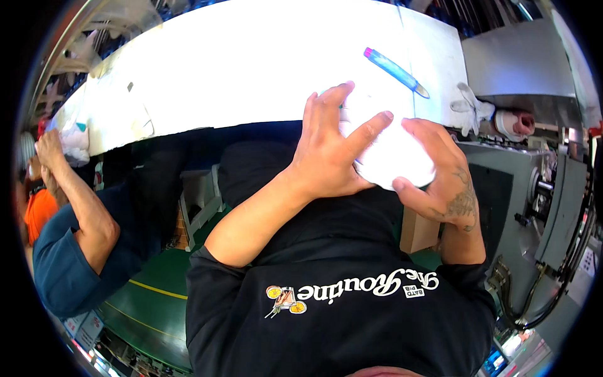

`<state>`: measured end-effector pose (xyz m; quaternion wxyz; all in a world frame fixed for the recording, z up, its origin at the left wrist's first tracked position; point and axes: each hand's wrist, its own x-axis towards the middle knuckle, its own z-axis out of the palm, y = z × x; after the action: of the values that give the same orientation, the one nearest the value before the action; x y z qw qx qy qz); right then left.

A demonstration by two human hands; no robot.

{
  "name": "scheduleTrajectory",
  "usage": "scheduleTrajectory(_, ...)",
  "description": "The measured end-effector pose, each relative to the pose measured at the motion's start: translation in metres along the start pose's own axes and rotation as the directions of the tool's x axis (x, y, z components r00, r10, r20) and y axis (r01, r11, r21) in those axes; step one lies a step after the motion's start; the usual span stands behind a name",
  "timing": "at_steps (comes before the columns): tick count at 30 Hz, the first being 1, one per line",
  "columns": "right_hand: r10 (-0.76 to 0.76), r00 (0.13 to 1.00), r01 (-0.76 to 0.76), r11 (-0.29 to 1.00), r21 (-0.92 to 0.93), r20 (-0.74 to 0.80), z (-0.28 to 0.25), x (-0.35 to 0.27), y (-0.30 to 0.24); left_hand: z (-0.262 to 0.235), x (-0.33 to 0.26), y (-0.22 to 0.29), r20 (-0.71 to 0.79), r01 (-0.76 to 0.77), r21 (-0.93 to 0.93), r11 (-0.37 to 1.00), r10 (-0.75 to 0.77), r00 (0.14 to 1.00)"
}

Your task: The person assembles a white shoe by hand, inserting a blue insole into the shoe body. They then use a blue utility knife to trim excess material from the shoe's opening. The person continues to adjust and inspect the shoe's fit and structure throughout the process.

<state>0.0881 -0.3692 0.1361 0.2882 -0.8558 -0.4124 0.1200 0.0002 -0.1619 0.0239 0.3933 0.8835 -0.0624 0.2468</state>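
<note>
At table edge [188,119]: left hand [330,147], right hand [440,169] gripping white piece [392,157], fingers spread.

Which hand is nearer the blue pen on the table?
Right. The right hand lies just below the blue pen, on the white piece; the left hand is farther left.

Two hands, left [326,154] and right [443,169], grip one white piece [392,157], one blue pen-like tool [396,70] lies on one tabletop [251,69], beside perhaps one white glove [471,107].
</note>
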Motion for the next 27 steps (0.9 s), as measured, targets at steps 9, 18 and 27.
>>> scheduleTrajectory(9,-0.005,0.996,-0.017,0.972,-0.235,-0.093,0.017,-0.016,0.031,0.025,0.004,0.020,-0.003,-0.048,0.252,0.966,0.050,0.999)
scheduleTrajectory(18,0.000,1.000,0.001,0.999,0.051,-0.012,0.002,-0.020,0.035,0.022,-0.003,0.008,-0.071,-0.045,0.134,0.990,0.055,0.996)
scheduleTrajectory(27,0.013,1.000,-0.015,0.986,0.165,0.014,-0.003,-0.023,0.033,0.014,-0.007,0.008,-0.121,-0.054,0.086,0.995,0.064,0.991)
